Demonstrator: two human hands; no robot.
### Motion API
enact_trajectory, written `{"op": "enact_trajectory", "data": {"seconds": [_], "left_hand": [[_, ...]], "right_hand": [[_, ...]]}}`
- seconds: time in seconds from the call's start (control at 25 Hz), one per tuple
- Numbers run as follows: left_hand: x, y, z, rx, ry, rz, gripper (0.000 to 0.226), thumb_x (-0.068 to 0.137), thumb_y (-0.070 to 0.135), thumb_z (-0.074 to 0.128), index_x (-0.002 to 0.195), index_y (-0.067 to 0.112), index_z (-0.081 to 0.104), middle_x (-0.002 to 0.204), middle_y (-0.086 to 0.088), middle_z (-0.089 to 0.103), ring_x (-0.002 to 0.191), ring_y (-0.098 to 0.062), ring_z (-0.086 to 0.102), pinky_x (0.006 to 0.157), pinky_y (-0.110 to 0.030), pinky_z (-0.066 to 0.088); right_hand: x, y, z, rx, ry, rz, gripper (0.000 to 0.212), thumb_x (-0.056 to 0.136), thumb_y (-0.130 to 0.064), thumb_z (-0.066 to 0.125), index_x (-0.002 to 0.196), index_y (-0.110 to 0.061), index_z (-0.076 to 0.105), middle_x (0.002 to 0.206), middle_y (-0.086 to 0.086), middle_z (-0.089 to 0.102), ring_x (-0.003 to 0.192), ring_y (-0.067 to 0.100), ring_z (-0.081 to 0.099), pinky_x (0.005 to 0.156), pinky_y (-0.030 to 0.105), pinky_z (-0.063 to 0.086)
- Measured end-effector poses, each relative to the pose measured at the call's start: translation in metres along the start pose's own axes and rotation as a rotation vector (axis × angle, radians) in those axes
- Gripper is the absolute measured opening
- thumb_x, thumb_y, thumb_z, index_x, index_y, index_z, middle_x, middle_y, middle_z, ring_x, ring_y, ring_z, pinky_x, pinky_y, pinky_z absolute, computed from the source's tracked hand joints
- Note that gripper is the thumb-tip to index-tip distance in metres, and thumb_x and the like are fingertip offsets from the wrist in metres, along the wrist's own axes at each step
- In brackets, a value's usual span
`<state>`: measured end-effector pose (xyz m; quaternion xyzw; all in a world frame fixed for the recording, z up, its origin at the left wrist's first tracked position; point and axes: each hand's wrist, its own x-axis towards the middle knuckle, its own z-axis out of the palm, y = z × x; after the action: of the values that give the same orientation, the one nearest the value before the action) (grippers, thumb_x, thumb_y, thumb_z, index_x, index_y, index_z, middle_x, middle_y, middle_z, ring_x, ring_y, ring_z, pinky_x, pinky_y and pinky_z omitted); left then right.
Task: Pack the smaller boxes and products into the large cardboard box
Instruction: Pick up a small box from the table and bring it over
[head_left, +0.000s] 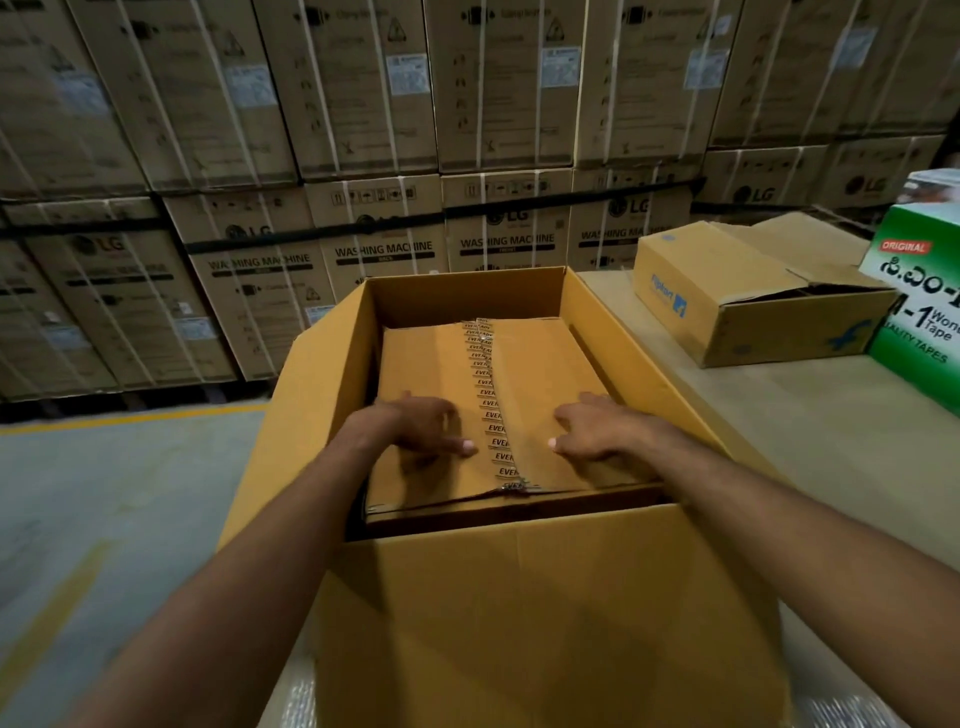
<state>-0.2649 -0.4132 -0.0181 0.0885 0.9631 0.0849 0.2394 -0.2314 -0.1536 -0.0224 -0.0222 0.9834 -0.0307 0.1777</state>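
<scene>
Pressing flat, were they, both hands?
Yes. The left hand (423, 427) and the right hand (597, 434) lay palm down on top of the smaller box (550, 374), fingers spread wide and gripping nothing, thumbs pointing inward at each other.

What ran between them?
A strip of printed tape (485, 395) down the middle seam of that lid, from its far edge to its near edge, where the tape looked torn and the flap lifted a little.

And where was the smaller box?
Inside the large cardboard box (519, 597), filling most of the opening, its top below the rim. The large box's flaps stood open on all four sides.

What carried it all?
The bench (779, 415). The large box stood by its left edge. Toward the far right corner sat a Flipkart carton (727, 296), one flap loosely raised, and just beside it, at the right edge, a green and white tape box (919, 301), partly cut off from view.

Beyond the bench?
A grey floor (104, 493) with a yellow line on the left, and a wall of stacked washing machine cartons (384, 249) behind, strapped with white bands.
</scene>
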Motion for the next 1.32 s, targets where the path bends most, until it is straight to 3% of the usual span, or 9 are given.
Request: {"op": "enact_trajectory", "data": {"seconds": [0.2, 0.36, 0.44, 0.56, 0.72, 0.8, 1.0, 1.16, 1.32], "left_hand": [[-0.009, 0.037, 0.004, -0.087, -0.063, 0.234, 0.098, 0.087, 0.058, 0.069, 0.162, 0.028, 0.014, 0.169, 0.001, 0.015, 0.154, -0.029, 0.018, 0.122, -0.053, 0.025], [-0.033, 0.034, -0.013, -0.157, 0.003, 0.313, 0.068, 0.101, 0.045, 0.054, 0.159, 0.027, 0.025, 0.166, -0.004, 0.019, 0.151, -0.029, 0.023, 0.121, -0.048, 0.026], [-0.053, 0.030, -0.032, -0.292, 0.202, 0.333, 0.042, 0.108, 0.035, 0.041, 0.147, 0.019, 0.047, 0.147, -0.011, 0.048, 0.136, -0.029, 0.046, 0.111, -0.044, 0.039], [-0.077, 0.017, -0.062, -0.328, 0.455, 0.153, 0.054, 0.105, 0.054, 0.038, 0.143, 0.018, 0.050, 0.127, -0.006, 0.059, 0.116, -0.028, 0.063, 0.088, -0.039, 0.054], [-0.093, -0.005, -0.071, -0.450, 0.449, 0.052, 0.052, 0.101, 0.048, 0.053, 0.142, 0.017, 0.050, 0.121, -0.008, 0.063, 0.085, -0.023, 0.071, 0.066, -0.033, 0.062], [-0.097, -0.010, -0.072, -0.454, 0.531, 0.034, 0.034, 0.103, 0.032, 0.049, 0.129, 0.012, 0.056, 0.112, -0.013, 0.066, 0.082, -0.023, 0.067, 0.067, -0.036, 0.059], [-0.118, -0.049, -0.085, -0.600, 0.553, -0.093, 0.030, 0.097, 0.006, 0.052, 0.126, 0.014, 0.053, 0.100, -0.007, 0.059, 0.085, -0.021, 0.062, 0.065, -0.032, 0.055], [-0.119, -0.083, -0.074, -0.486, 0.636, -0.217, 0.043, 0.088, 0.001, 0.058, 0.130, 0.010, 0.060, 0.119, -0.015, 0.064, 0.110, -0.032, 0.062, 0.093, -0.052, 0.056], [-0.122, -0.084, -0.064, -0.420, 0.700, -0.255, 0.038, 0.096, 0.015, 0.060, 0.134, 0.014, 0.058, 0.124, -0.013, 0.062, 0.111, -0.027, 0.060, 0.095, -0.046, 0.052]], "right_hand": [[0.005, -0.048, -0.010, 0.328, -0.099, -0.176, 0.041, 0.098, -0.012, 0.058, 0.138, -0.019, 0.060, 0.126, 0.007, 0.063, 0.111, 0.024, 0.061, 0.099, 0.045, 0.054], [0.005, -0.060, -0.017, 0.775, 0.035, -0.082, 0.021, 0.102, -0.013, 0.054, 0.115, -0.012, 0.070, 0.104, 0.008, 0.069, 0.087, 0.020, 0.063, 0.068, 0.031, 0.052], [-0.004, -0.070, -0.029, 1.057, 0.070, -0.129, 0.022, 0.105, -0.014, 0.050, 0.113, -0.016, 0.070, 0.105, 0.006, 0.069, 0.088, 0.016, 0.062, 0.070, 0.029, 0.052], [-0.019, -0.096, -0.045, 1.274, 0.033, -0.275, 0.024, 0.108, -0.024, 0.048, 0.115, -0.022, 0.071, 0.112, 0.005, 0.070, 0.100, 0.017, 0.066, 0.085, 0.033, 0.058], [-0.031, -0.134, -0.051, 1.283, -0.039, -0.405, 0.032, 0.108, -0.014, 0.044, 0.126, -0.028, 0.066, 0.109, 0.001, 0.075, 0.098, 0.013, 0.073, 0.084, 0.033, 0.060], [-0.033, -0.141, -0.050, 1.209, -0.069, -0.453, 0.031, 0.106, -0.011, 0.049, 0.127, -0.025, 0.066, 0.105, -0.004, 0.076, 0.089, 0.005, 0.074, 0.077, 0.026, 0.057], [-0.020, -0.143, -0.035, 0.827, -0.068, -0.466, 0.038, 0.101, -0.015, 0.061, 0.139, -0.019, 0.061, 0.130, 0.002, 0.066, 0.111, 0.013, 0.065, 0.089, 0.031, 0.054], [-0.021, -0.165, -0.023, 0.769, -0.106, -0.579, 0.048, 0.105, -0.030, 0.057, 0.152, -0.027, 0.048, 0.150, 0.006, 0.053, 0.131, 0.019, 0.054, 0.099, 0.030, 0.047], [-0.022, -0.198, -0.008, 0.579, -0.007, -0.652, 0.057, 0.106, -0.036, 0.054, 0.159, -0.028, 0.034, 0.153, 0.010, 0.047, 0.136, 0.025, 0.049, 0.112, 0.041, 0.042]]}}
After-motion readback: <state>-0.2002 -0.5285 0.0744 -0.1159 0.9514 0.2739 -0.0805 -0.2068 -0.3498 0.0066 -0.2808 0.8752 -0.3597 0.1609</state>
